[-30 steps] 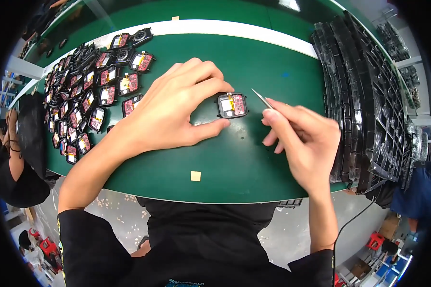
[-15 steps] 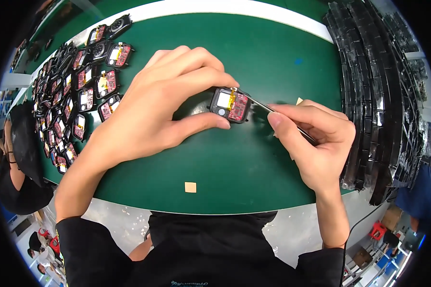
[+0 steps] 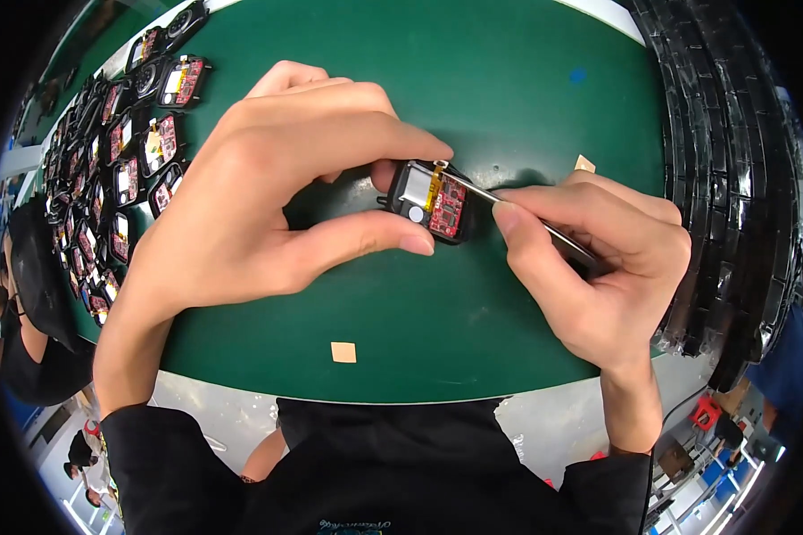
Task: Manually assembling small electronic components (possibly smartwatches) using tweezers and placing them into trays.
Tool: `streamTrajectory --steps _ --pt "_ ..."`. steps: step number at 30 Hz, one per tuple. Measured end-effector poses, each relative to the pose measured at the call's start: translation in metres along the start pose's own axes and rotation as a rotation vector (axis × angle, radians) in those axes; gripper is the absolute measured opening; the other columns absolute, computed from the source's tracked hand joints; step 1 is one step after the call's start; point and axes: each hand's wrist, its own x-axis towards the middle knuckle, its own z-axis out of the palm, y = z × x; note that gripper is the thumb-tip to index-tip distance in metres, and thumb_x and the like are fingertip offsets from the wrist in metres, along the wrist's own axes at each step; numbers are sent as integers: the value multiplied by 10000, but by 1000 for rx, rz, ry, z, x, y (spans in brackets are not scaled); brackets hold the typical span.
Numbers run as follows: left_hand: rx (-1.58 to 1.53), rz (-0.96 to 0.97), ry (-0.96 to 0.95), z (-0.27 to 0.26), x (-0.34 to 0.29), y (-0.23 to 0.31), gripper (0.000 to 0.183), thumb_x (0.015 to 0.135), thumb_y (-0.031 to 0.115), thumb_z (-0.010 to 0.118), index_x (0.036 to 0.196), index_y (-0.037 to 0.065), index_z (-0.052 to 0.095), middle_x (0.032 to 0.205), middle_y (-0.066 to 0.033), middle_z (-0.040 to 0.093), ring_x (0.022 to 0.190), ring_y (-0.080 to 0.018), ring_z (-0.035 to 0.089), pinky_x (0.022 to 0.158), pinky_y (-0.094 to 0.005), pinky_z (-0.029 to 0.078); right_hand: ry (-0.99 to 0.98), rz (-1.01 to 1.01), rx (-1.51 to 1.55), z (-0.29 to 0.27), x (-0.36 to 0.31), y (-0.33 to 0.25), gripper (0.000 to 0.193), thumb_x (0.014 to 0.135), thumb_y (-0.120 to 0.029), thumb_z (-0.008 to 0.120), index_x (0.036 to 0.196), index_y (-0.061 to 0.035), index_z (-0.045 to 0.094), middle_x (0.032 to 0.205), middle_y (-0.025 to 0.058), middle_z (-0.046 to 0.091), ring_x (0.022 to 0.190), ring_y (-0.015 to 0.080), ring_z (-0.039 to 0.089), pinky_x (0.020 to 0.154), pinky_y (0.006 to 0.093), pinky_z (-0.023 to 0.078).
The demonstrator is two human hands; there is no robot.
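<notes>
Between the thumb and fingers of my left hand [image 3: 285,187] sits an opened smartwatch case [image 3: 417,191], black-rimmed, its inside facing up. A silver battery, a yellow flex strip and a red circuit board [image 3: 448,211] show in it. My right hand [image 3: 598,259] pinches a pair of thin metal tweezers [image 3: 558,236]. Their tip reaches the case's upper edge, by the yellow flex strip's end; whether it grips anything there is too small to tell.
Many similar open watch cases [image 3: 127,178] crowd the left of the green table [image 3: 401,330]. Stacked black plastic trays [image 3: 714,178] fill the right side. A small beige square [image 3: 343,352] lies near the front edge; another beige piece [image 3: 584,164] is behind my right hand. Another person's arm [image 3: 31,330] shows far left.
The view has shifted closer to the hands. The tweezer tip has moved further onto the case's upper edge, near the flex strip. Both hands keep their hold.
</notes>
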Motion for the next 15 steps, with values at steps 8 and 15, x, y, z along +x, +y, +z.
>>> streamTrajectory --steps 8,15 --pt "-11 -42 9 -2 0 4 616 730 369 970 1222 29 823 855 -32 674 714 -183 515 897 -354 434 34 -29 -45 -2 -2 -2 154 821 76 833 973 53 846 668 40 673 556 70 536 536 249 359" --pt "-14 -35 37 0 0 4 560 725 329 972 1166 22 813 835 -36 661 723 -184 532 902 -348 445 88 -176 -228 3 -7 -1 292 755 125 848 1036 48 861 708 27 668 532 41 494 494 231 355"
